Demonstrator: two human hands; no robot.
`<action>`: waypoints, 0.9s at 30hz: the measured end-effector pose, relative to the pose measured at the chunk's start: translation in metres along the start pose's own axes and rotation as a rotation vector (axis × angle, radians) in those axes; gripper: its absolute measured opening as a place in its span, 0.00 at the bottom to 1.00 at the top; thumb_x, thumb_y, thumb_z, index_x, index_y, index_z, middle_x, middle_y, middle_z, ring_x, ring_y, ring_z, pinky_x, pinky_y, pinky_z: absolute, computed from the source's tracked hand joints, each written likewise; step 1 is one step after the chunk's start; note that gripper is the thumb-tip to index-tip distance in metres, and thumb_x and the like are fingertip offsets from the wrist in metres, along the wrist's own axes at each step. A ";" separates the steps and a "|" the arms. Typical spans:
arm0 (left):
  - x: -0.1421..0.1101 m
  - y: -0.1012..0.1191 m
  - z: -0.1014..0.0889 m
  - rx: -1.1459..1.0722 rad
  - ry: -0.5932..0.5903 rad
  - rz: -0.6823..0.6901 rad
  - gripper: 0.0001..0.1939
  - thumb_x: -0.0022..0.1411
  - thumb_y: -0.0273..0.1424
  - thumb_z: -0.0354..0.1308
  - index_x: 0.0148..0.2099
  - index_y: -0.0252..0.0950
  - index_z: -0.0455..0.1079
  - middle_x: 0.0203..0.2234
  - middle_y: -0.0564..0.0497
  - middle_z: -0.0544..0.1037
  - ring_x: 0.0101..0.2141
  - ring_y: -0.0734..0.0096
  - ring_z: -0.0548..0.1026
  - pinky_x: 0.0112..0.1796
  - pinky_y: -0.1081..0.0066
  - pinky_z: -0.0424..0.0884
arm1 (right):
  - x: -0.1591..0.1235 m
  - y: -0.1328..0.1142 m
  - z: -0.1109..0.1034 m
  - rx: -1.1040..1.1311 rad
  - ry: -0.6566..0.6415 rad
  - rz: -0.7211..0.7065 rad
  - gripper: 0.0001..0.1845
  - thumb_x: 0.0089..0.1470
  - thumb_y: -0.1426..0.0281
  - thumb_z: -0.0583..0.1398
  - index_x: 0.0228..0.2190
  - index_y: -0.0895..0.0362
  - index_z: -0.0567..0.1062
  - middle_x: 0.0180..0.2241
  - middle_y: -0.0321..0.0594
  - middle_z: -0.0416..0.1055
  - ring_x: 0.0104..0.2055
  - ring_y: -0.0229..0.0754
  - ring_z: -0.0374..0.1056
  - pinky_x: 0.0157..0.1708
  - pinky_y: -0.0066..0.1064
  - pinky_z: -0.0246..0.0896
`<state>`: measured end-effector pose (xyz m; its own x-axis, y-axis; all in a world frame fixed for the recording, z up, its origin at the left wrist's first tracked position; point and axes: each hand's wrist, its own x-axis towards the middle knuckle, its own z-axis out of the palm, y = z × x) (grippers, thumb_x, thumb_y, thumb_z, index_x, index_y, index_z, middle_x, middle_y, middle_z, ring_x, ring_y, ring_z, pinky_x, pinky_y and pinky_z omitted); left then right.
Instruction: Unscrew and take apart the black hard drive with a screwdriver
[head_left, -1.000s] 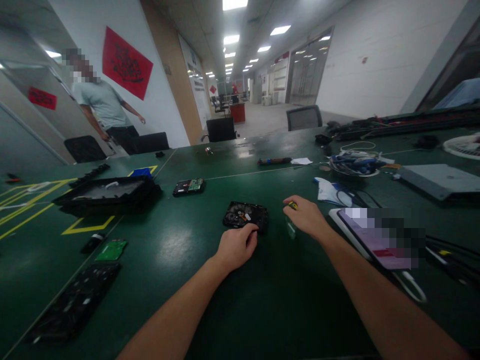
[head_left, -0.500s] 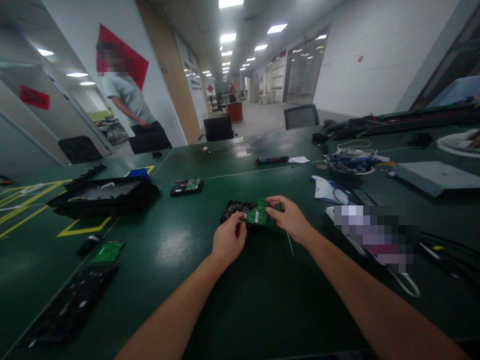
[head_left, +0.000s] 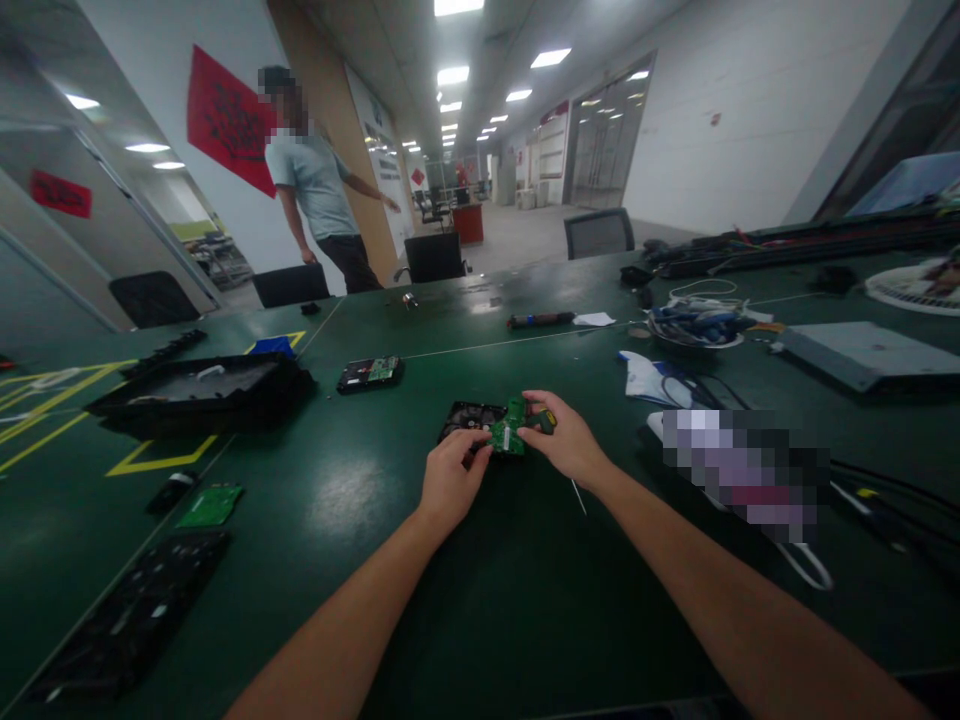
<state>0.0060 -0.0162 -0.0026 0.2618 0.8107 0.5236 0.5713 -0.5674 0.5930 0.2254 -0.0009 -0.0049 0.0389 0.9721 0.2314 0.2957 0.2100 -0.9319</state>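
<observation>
L hand (head_left: 452, 474) pinches near edge of green PCB (head_left: 508, 432), R hand (head_left: 564, 440) grips PCB w/ screwdriver (head_left: 547, 421) in palm.

White ceiling lights (head_left: 452, 76) brighten the room, while the desk (head_left: 510, 620) is dim, darkest toward its near edge, with hazy glare left of centre. Small details look soft; wide-angle distortion stretches the sides; coarse pixelation covers two patches.
</observation>
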 end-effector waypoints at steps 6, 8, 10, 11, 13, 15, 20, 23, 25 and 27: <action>0.002 -0.003 0.000 0.041 0.014 0.018 0.09 0.68 0.23 0.60 0.47 0.37 0.79 0.41 0.48 0.83 0.37 0.69 0.80 0.41 0.67 0.78 | -0.003 -0.007 0.002 -0.218 0.018 -0.046 0.39 0.54 0.70 0.68 0.65 0.51 0.67 0.52 0.43 0.78 0.50 0.47 0.76 0.57 0.45 0.67; 0.002 -0.003 -0.001 0.047 0.016 0.010 0.09 0.68 0.22 0.60 0.46 0.37 0.79 0.41 0.49 0.82 0.38 0.69 0.80 0.41 0.68 0.77 | -0.003 -0.009 0.003 -0.252 0.019 -0.056 0.37 0.54 0.69 0.68 0.64 0.52 0.69 0.53 0.45 0.78 0.52 0.49 0.76 0.58 0.45 0.66; 0.003 -0.004 -0.001 0.054 0.017 0.004 0.09 0.68 0.21 0.60 0.46 0.37 0.79 0.41 0.49 0.82 0.38 0.69 0.80 0.42 0.68 0.77 | -0.003 -0.010 0.004 -0.274 0.024 -0.063 0.36 0.54 0.69 0.68 0.64 0.52 0.69 0.54 0.45 0.78 0.53 0.50 0.75 0.58 0.45 0.66; 0.003 -0.005 -0.001 0.057 0.016 0.003 0.09 0.68 0.21 0.60 0.46 0.37 0.79 0.41 0.49 0.82 0.39 0.69 0.80 0.43 0.68 0.77 | -0.003 -0.010 0.005 -0.283 0.028 -0.061 0.37 0.54 0.69 0.68 0.64 0.52 0.69 0.54 0.45 0.78 0.53 0.50 0.76 0.58 0.45 0.66; 0.003 -0.006 -0.001 0.066 0.010 0.003 0.09 0.68 0.21 0.60 0.45 0.37 0.79 0.41 0.49 0.82 0.39 0.68 0.80 0.44 0.67 0.77 | -0.003 -0.011 0.007 -0.301 0.035 -0.043 0.37 0.54 0.69 0.69 0.64 0.53 0.68 0.53 0.46 0.78 0.53 0.50 0.76 0.57 0.45 0.67; 0.003 -0.007 -0.001 0.081 0.001 0.004 0.09 0.68 0.21 0.60 0.44 0.38 0.79 0.41 0.49 0.82 0.40 0.68 0.80 0.44 0.67 0.77 | -0.002 -0.011 0.008 -0.318 0.035 -0.017 0.38 0.54 0.69 0.69 0.64 0.54 0.67 0.52 0.47 0.78 0.53 0.51 0.76 0.57 0.45 0.67; 0.000 0.002 0.000 0.196 -0.003 0.009 0.10 0.69 0.24 0.59 0.48 0.37 0.79 0.47 0.45 0.81 0.47 0.63 0.81 0.48 0.64 0.79 | 0.000 -0.008 0.008 -0.349 0.032 -0.020 0.35 0.54 0.68 0.70 0.61 0.57 0.69 0.54 0.50 0.77 0.55 0.52 0.75 0.58 0.46 0.67; -0.004 0.016 0.000 0.339 -0.106 -0.011 0.14 0.71 0.28 0.56 0.55 0.38 0.78 0.56 0.45 0.79 0.48 0.61 0.82 0.49 0.63 0.81 | 0.003 -0.002 0.008 -0.352 0.049 -0.045 0.34 0.52 0.70 0.70 0.59 0.56 0.71 0.56 0.50 0.75 0.57 0.52 0.73 0.60 0.46 0.66; -0.006 0.025 -0.001 0.440 -0.202 -0.037 0.16 0.73 0.30 0.54 0.58 0.38 0.76 0.63 0.44 0.74 0.48 0.59 0.83 0.46 0.61 0.82 | 0.004 0.001 0.008 -0.356 0.046 -0.047 0.34 0.52 0.70 0.70 0.59 0.55 0.71 0.56 0.49 0.75 0.57 0.51 0.73 0.60 0.46 0.66; -0.007 0.032 -0.003 0.514 -0.267 -0.053 0.18 0.74 0.32 0.52 0.60 0.38 0.76 0.67 0.44 0.70 0.47 0.57 0.83 0.45 0.60 0.83 | 0.005 0.004 0.008 -0.371 0.037 -0.049 0.34 0.52 0.70 0.70 0.60 0.56 0.71 0.55 0.49 0.75 0.57 0.51 0.73 0.60 0.46 0.65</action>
<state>0.0204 -0.0403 0.0148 0.3714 0.8823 0.2891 0.8758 -0.4363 0.2065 0.2192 0.0059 -0.0093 0.0485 0.9559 0.2895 0.6233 0.1975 -0.7566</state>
